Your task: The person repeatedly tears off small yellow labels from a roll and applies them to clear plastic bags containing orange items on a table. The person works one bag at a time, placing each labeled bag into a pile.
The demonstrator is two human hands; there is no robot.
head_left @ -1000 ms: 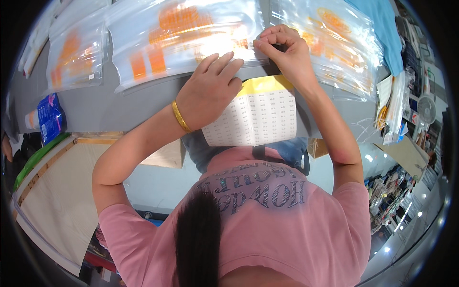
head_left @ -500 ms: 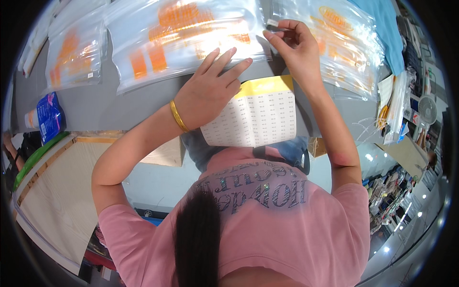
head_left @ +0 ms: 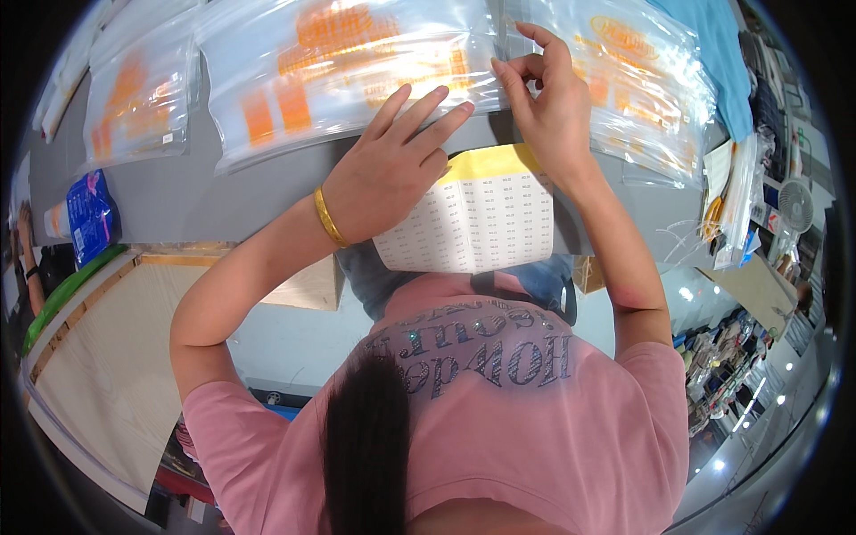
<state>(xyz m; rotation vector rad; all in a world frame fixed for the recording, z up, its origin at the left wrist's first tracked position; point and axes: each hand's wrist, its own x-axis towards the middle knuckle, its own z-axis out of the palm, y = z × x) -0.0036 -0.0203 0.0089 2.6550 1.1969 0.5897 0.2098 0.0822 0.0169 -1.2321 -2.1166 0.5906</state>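
A clear plastic bag with orange print [head_left: 259, 53] lies across the table in front of me, shiny with glare. My left hand [head_left: 388, 165], a gold bangle on its wrist, rests with fingers spread on the bag's near edge. Beneath that hand is a white label sheet [head_left: 486, 214] with a yellow top band, partly covered by my palm. My right hand [head_left: 551, 107] is at the bag's right edge, index finger stretched and thumb apart from it, other fingers curled. No small label shows on its fingertips now.
More orange-printed bags lie left [head_left: 143, 98] and right [head_left: 633, 89] on the grey table [head_left: 178, 201]. A blue packet [head_left: 92, 218] sits at the left edge. Light-blue cloth [head_left: 713, 53] is at far right. Another person's hand [head_left: 25, 227] shows at far left.
The small white label on my right fingertips is no longer visible. My right index finger has lifted and its hand shifted slightly. The left hand has barely moved.
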